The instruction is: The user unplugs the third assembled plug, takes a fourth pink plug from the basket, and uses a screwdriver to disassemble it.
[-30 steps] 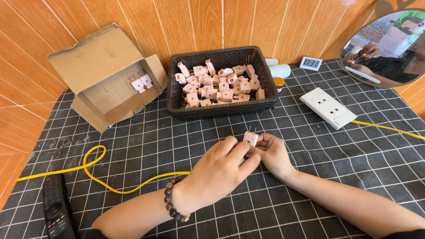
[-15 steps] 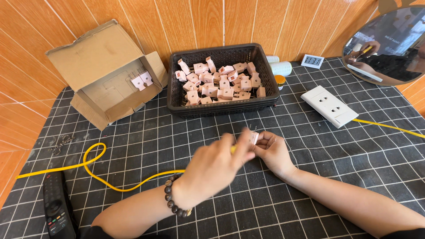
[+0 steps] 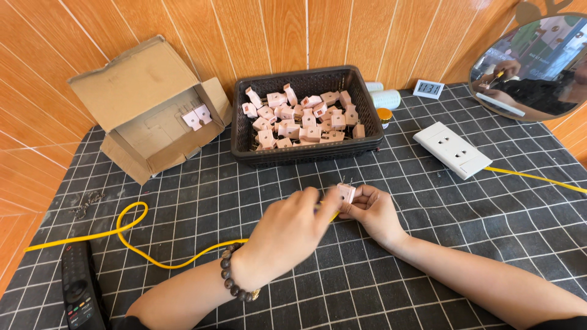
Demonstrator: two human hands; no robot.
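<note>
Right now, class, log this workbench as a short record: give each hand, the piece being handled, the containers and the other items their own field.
Left hand: fingers at the pink plug piece, bead bracelet on wrist
Right hand: grips the pink plug piece
Basket: black, holds many pink pieces
Cardboard box: open, two pink pieces inside
Cable: yellow, looped on the mat
Socket strip: white, right of basket
Remote: black, lower left

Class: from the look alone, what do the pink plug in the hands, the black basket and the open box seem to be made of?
Pink plug: likely moulded plastic, smooth and matt, with thin metal prongs on top.
Black basket: probably plastic, given its fine mesh walls and slight sheen.
Open box: corrugated cardboard, brown, dull, creased at the flaps.
</note>
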